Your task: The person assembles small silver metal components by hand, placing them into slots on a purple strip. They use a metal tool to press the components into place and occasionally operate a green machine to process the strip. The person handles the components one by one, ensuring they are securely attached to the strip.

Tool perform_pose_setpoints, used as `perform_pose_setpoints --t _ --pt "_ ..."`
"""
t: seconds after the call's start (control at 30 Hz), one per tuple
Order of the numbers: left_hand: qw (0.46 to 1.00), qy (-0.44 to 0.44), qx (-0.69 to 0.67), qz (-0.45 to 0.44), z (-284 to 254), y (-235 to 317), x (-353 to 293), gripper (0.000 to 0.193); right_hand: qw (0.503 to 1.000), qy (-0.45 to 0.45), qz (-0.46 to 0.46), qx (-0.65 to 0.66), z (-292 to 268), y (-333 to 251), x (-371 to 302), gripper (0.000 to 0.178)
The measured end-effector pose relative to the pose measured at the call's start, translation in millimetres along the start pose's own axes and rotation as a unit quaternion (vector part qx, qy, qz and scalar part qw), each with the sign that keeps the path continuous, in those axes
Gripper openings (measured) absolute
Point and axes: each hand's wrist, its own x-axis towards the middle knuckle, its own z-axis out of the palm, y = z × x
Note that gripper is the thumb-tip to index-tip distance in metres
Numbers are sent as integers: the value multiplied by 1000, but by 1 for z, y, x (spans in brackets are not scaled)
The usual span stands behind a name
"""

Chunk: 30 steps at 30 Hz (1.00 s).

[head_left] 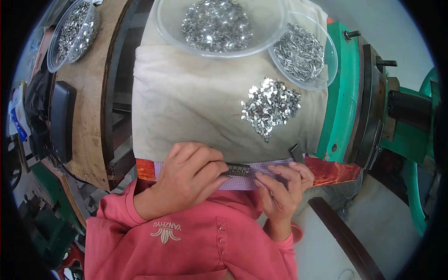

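Note:
My left hand point(189, 175) is closed around one end of a small dark slotted metal block point(239, 170), with a row of narrow teeth or pins showing along it. At the block's other end is my right hand point(285, 186), fingers bent and thumb close to the forefinger; whatever may be between them is too small to make out. A black angled metal piece point(296, 152) rises just beyond the right fingertips. Farther out on the cloth lies a loose heap of small shiny metal pieces point(270, 107).
A large clear tub point(219, 28) and a smaller clear bowl point(305, 56) hold small metal parts on a beige cloth point(182, 102). Green machinery point(343, 93) borders the right. Another clear tub point(74, 32) stands on the wooden bench point(88, 102) at left, beyond a gap.

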Motion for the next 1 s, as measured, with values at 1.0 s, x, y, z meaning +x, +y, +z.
perform_pose_setpoints --t 1.0 --pt "1000 -5 10 -10 -16 -13 -10 28 995 -8 -51 -90 5 -6 5 20"
